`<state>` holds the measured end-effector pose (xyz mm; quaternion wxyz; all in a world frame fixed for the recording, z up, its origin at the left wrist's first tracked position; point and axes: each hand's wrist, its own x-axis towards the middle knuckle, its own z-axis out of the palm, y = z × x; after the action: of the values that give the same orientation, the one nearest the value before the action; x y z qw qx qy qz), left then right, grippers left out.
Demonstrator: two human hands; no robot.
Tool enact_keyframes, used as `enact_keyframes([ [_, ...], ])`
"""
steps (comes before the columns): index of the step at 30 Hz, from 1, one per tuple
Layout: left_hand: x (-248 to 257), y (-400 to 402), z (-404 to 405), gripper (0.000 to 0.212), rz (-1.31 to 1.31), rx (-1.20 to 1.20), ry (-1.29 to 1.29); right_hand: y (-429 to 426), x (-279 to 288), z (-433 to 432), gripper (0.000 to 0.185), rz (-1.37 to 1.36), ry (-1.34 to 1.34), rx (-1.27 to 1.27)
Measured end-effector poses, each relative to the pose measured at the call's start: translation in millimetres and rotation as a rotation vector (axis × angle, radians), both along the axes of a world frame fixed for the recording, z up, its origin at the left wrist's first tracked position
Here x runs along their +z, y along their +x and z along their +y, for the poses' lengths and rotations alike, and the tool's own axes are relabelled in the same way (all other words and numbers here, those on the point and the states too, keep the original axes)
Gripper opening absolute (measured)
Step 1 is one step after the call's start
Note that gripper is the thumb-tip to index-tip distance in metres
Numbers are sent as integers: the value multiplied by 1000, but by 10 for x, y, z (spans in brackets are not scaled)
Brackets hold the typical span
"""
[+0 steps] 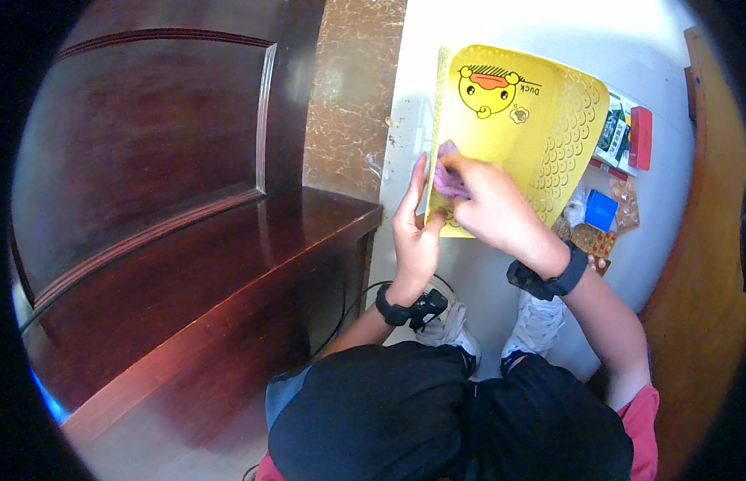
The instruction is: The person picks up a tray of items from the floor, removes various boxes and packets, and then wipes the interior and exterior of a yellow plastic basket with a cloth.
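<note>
A yellow plastic container (505, 138), printed with a cartoon duck and a scale pattern, stands tilted before me above the floor. My left hand (418, 231) grips its left edge, with the thumb on the near face and the fingers along the outside. In my right hand (490, 201) is a bunched purple cloth (450, 180), pressed against the yellow surface close to that same edge. Both wrists wear black straps. What the container's far side looks like is hidden.
A dark red wooden bench (228, 240) fills the left. Right of the container, on the pale floor, lie a red box (641, 138), a blue box (601, 210) and several blister packs (625, 201). A wooden panel (698, 252) borders the far right. My white shoes (535, 324) are below.
</note>
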<state>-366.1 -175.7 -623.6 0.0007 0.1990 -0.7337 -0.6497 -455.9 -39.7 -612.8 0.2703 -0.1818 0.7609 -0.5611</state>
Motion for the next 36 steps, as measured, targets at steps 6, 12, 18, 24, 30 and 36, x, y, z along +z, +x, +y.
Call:
enact_keyframes([
  [6, 219, -100, 50, 76, 46, -5, -73, -375, 46, 267, 54, 771, 366, -311],
  [12, 276, -104, 66, 77, 111, 26, -90, -491, -190, 438, 48, 837, 732, -389],
  [18, 275, -90, 38, 76, 45, 107, 39, -294, -246, 390, 40, 712, 808, -343],
  [24, 180, -89, -77, 74, 86, 173, -38, 44, -58, 157, 34, 463, 666, 37],
  [30, 244, -138, -77, 74, 144, 131, -109, -48, -115, 180, 23, 330, 456, 26],
  [36, 217, -153, -136, 73, 53, 182, -22, -186, 49, 152, 41, 809, 525, -311],
])
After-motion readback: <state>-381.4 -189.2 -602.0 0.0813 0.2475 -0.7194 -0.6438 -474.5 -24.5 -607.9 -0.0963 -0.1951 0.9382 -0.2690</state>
